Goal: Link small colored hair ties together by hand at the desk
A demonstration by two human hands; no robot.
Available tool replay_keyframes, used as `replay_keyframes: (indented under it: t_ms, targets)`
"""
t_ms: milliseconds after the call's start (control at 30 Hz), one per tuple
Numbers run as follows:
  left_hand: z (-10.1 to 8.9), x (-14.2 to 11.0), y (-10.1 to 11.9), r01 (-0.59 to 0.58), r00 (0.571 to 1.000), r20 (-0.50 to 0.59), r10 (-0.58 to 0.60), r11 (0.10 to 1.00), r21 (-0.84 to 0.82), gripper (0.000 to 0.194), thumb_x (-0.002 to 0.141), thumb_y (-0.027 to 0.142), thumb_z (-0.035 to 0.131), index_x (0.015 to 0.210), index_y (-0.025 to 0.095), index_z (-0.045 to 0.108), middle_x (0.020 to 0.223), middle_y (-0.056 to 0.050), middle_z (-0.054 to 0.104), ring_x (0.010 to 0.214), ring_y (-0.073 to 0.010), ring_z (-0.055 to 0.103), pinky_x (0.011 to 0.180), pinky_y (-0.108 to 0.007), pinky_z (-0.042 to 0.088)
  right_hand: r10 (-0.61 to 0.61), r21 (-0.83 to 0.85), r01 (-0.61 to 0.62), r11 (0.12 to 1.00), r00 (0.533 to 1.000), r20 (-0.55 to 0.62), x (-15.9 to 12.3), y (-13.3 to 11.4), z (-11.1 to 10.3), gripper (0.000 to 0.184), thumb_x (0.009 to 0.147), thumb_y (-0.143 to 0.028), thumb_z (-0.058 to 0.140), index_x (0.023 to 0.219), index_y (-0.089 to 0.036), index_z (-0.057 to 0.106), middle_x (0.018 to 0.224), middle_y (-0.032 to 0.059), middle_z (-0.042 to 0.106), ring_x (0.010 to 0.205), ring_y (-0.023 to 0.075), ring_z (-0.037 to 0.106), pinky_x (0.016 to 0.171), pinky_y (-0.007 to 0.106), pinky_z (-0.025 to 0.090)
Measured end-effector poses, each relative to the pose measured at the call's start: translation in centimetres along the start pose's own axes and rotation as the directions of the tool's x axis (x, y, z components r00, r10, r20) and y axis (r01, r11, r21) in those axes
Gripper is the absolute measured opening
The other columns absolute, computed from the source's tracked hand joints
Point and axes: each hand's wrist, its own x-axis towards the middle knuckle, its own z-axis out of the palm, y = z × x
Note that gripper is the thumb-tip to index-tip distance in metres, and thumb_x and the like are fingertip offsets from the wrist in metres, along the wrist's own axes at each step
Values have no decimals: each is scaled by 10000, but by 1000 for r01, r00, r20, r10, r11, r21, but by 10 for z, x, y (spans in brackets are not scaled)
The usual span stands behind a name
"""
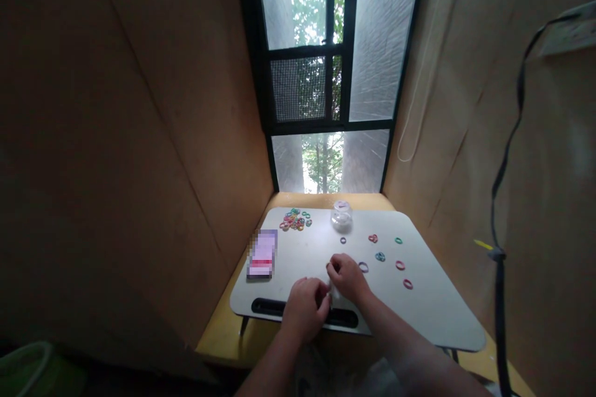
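My left hand (pixel 306 304) is low over the front of the white folding table (pixel 298 254), its fingers curled together. Just to its right and a little farther away, my right hand (pixel 347 276) pinches with fingertips pointing left. Something small and whitish shows between the two hands, too blurred to name. A purple hair tie (pixel 363 267) lies beside my right hand, and a smaller dark one (pixel 343 240) lies beyond it. To the right are loose pink hair ties (pixel 400 265), a green one (pixel 398 240), a red cluster (pixel 373 238) and a blue-green cluster (pixel 380 257).
A mixed pile of hair ties (pixel 293 221) lies at the back left. A clear jar (pixel 341 217) stands at the back edge. A phone-like slab (pixel 262 254), pixelated, lies left. The table has a black slot (pixel 267 306) in front. A black cable (pixel 500 298) hangs at right.
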Motion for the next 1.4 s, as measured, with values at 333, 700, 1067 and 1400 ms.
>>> replay_keyframes:
  t_ms: [333, 700, 1067, 1400]
  targets:
    - [1, -3, 3, 16, 1000, -22, -15, 999, 42, 41, 787, 208, 538, 773, 212, 576, 791, -32, 621, 814, -206, 552, 784, -342, 403, -14, 2, 14, 1000, 1000, -9, -1, 0, 0, 202, 785, -217, 503, 584, -197, 498, 608, -5, 523, 639, 145, 478, 622, 259, 324]
    - [-1, -5, 4, 4, 1000, -31, -3, 1000, 27, 67, 788, 190, 524, 774, 212, 585, 791, -27, 628, 819, -200, 551, 777, -331, 396, -8, -12, 8, 1000, 1000, -5, -2, -1, 0, 214, 794, -223, 492, 582, -202, 471, 604, -5, 510, 635, 146, 477, 613, 254, 326]
    - [1, -7, -2, -6, 999, -44, 6, 1000, 17, 69, 785, 195, 531, 775, 209, 598, 771, -25, 621, 807, -197, 541, 756, -319, 385, -28, -39, 27, 999, 999, -16, -4, 2, 4, 208, 799, -235, 493, 594, -199, 474, 623, -3, 506, 641, 144, 475, 619, 258, 322]
    - [3, -10, -6, -33, 998, -52, 33, 999, 5, 66, 767, 172, 546, 775, 212, 598, 770, -20, 622, 805, -190, 539, 781, -317, 385, -75, -39, 74, 997, 997, -22, -11, 1, 3, 197, 800, -216, 498, 609, -203, 449, 641, -1, 492, 667, 150, 462, 630, 258, 329]
